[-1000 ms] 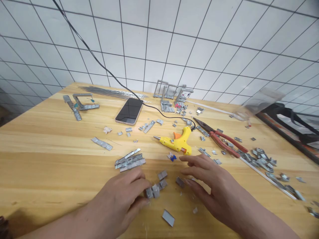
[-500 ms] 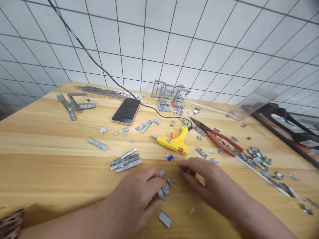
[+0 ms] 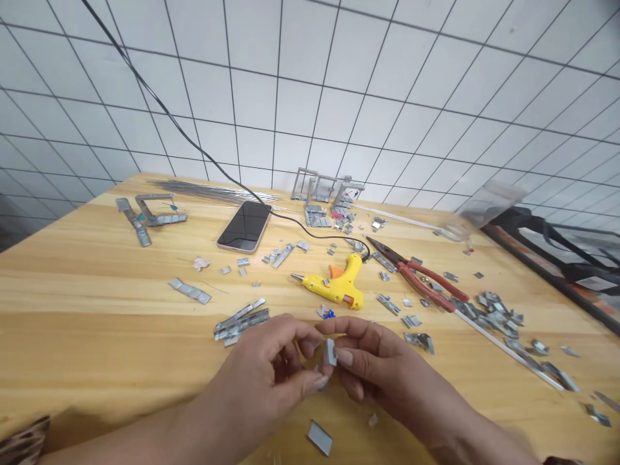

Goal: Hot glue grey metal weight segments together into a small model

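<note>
My right hand (image 3: 382,358) pinches a small grey metal piece (image 3: 330,352) between thumb and fingertips, above the table. Close beside it on the left, my left hand (image 3: 283,361) is curved with thumb and index finger apart, its fingertips near the piece. Below the left thumb, other small grey bits are partly hidden by my fingers. A flat grey rectangular piece (image 3: 320,438) lies on the wood in front of my hands. Just beyond the left hand is a stack of grey metal strips (image 3: 242,320).
A yellow glue gun (image 3: 334,287) lies beyond my hands, with red-handled pliers (image 3: 416,274) to its right. A phone (image 3: 245,226) rests at the back left near thin metal rods (image 3: 208,190). Small grey frames (image 3: 320,197) stand by the tiled wall. Metal scraps (image 3: 496,313) lie at right.
My hands have come together. The right hand has moved left and now holds a small grey piece. My left hand has lifted from the loose pieces and opened its fingers.
</note>
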Tool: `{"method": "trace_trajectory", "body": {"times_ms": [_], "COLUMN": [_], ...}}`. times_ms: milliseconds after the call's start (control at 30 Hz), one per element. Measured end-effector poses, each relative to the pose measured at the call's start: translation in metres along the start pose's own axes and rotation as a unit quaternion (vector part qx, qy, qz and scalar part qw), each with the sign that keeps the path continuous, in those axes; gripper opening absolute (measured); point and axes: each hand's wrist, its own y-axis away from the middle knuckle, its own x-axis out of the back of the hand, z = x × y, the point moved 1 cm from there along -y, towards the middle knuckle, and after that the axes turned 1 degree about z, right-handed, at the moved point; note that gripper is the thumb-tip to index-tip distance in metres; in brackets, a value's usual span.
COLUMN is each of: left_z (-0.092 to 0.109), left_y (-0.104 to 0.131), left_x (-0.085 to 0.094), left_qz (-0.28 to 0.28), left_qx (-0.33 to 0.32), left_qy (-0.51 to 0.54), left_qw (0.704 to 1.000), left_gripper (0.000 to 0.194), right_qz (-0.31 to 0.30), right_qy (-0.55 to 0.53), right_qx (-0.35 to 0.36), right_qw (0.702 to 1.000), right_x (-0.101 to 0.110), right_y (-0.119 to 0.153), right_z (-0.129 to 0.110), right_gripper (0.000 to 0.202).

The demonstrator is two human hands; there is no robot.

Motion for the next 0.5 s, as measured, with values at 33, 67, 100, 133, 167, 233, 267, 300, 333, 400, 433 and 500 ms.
{"method": "trace_trajectory", "body": {"times_ms": [33,67,100,133,167,233,267,300,333,400,433,500], "left_z": [0.0,0.0,0.0,-0.001,-0.002,-0.004,-0.005,-0.005,-0.006,-0.007,-0.007,-0.009], "left_y": [0.001,0.001,0.002,0.002,0.003,0.004,0.004,0.005,0.005,0.006,0.007,0.007], "left_x": [-0.001,-0.002,-0.002,-0.003,-0.004,-0.006,-0.006,-0.006,-0.006,-0.005,-0.005,-0.002], "left_qz": [-0.003,-0.005,-0.004,-0.003,-0.004,-0.009,-0.012,-0.012,-0.009,0.002,0.005,0.007], "left_qx": [0.007,0.014,0.023,0.033,0.042,0.044,0.037,0.028,0.018,0.001,0.001,0.026], "left_qy": [0.021,0.043,0.067,0.094,0.122,0.162,0.167,0.165,0.157,0.143,0.147,0.187], "left_qw": [1.0,0.999,0.997,0.995,0.992,0.986,0.985,0.986,0.987,0.99,0.989,0.982], "left_gripper": [0.011,0.01,0.011,0.012,0.014,0.015,0.015,0.015,0.014,0.014,0.015,0.017], "right_qz": [-0.006,-0.01,-0.01,-0.007,0.0,0.014,0.017,0.017,0.015,0.01,0.008,0.012], "right_qy": [-0.007,-0.01,-0.007,-0.001,0.01,0.039,0.054,0.069,0.083,0.111,0.13,0.201], "right_qx": [0.004,0.01,0.015,0.02,0.023,0.032,0.039,0.047,0.059,0.095,0.115,0.155], "right_qw": [1.0,1.0,1.0,1.0,1.0,0.999,0.998,0.996,0.995,0.989,0.985,0.967], "right_x": [-0.001,-0.003,-0.004,-0.005,-0.007,-0.011,-0.013,-0.016,-0.019,-0.023,-0.024,-0.02], "right_y": [0.0,0.001,0.002,0.002,0.003,0.004,0.005,0.006,0.007,0.009,0.01,0.012], "right_z": [0.0,0.0,-0.001,-0.001,-0.002,-0.003,-0.002,-0.001,0.002,0.006,0.008,0.006], "right_gripper": [0.035,0.035,0.035,0.037,0.039,0.045,0.049,0.052,0.053,0.054,0.053,0.049]}}
